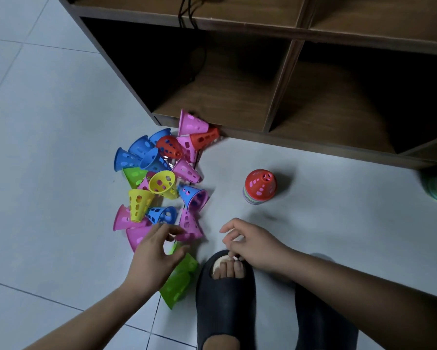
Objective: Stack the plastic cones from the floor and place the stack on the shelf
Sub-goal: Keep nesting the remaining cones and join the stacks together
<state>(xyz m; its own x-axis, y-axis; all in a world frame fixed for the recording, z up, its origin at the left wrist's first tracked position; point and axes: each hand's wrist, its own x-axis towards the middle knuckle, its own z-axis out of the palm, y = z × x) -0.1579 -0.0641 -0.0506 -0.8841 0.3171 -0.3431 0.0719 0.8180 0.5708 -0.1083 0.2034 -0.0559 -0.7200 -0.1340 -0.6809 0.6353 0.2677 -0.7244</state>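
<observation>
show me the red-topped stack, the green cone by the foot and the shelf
red-topped stack (260, 184), head view, side wall of the top red cone
green cone by the foot (181, 279), head view, middle of its side wall
shelf (212, 97), head view, floor board of the lower left compartment

This looks like a room in a home, not a working place: the floor (48, 147) is made of large pale tiles with thin joint lines, and a shelf unit (292, 72) of dark brown wood-look board with open square compartments stands directly on it. Thin black cables (184, 13) hang down at the front of the shelf unit, and many small plastic cones (162, 183) in bright toy colours lie scattered on the tiles near a short stack (260, 185) of the same kind. The person wears soft black open-toe slippers (225, 299), the sort of footwear used indoors at home.
</observation>
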